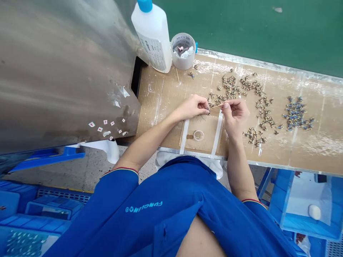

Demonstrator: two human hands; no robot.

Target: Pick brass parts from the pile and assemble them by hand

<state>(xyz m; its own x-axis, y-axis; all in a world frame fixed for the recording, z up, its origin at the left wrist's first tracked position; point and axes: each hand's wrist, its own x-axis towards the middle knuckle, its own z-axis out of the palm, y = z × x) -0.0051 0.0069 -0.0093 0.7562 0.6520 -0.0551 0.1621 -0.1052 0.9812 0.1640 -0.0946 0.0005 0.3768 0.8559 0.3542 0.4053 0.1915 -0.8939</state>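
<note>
In a pinch, my left hand holds a small part, mostly hidden by the fingers. My right hand has its thumb and forefinger closed on a thin wooden toothpick. The toothpick's tip points left and reaches close to the fingertips of my left hand; whether it touches the part I cannot tell. Below the hands, a small clear round dish rests on a cardboard patch between two white tape strips. Just beyond the hands lie many small brass-coloured parts, scattered over the covered bench.
A white bottle with a blue cap and a tape-roll cup of scraps stand at the back. Another toothpick lies near them. Blue-marked parts cluster right. A metal panel borders the left; blue bins sit below.
</note>
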